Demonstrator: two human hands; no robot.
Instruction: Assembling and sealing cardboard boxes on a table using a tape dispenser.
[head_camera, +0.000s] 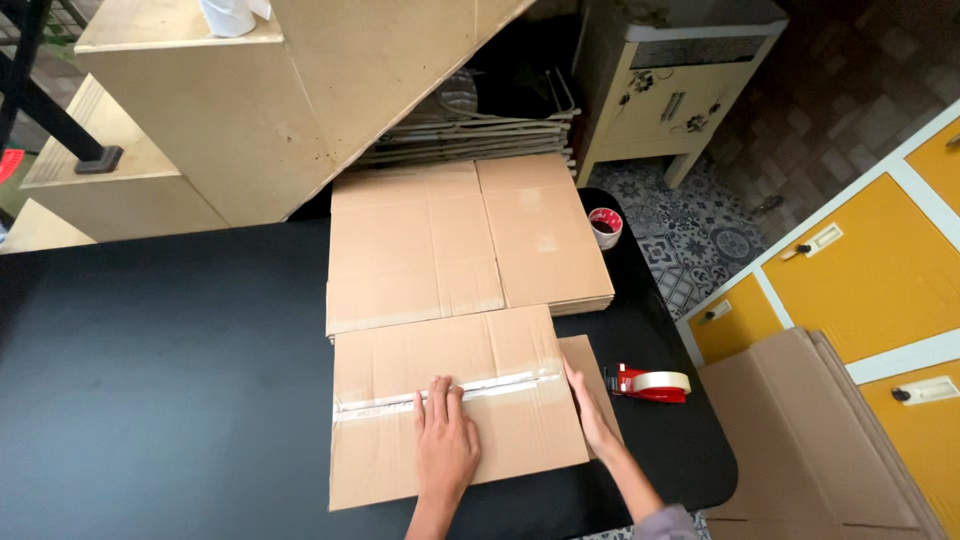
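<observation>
A brown cardboard box (400, 440) lies on the black table (160, 370), its top seam closed with a strip of clear tape (500, 385). My left hand (445, 440) rests flat on the box, fingers spread and fingertips on the tape. My right hand (588, 405) presses edge-on against the box's right end, beside a folded side flap (590, 360). A red tape dispenser (652, 384) with a clear roll sits on the table just right of that hand.
A stack of flattened cardboard boxes (465, 240) lies behind the taped box. A small red-and-white cup (605, 224) stands at the table's far right edge. More flat cardboard (810, 440) leans by yellow cabinets (870, 270) on the right. Wooden steps (250, 100) rise at the back left.
</observation>
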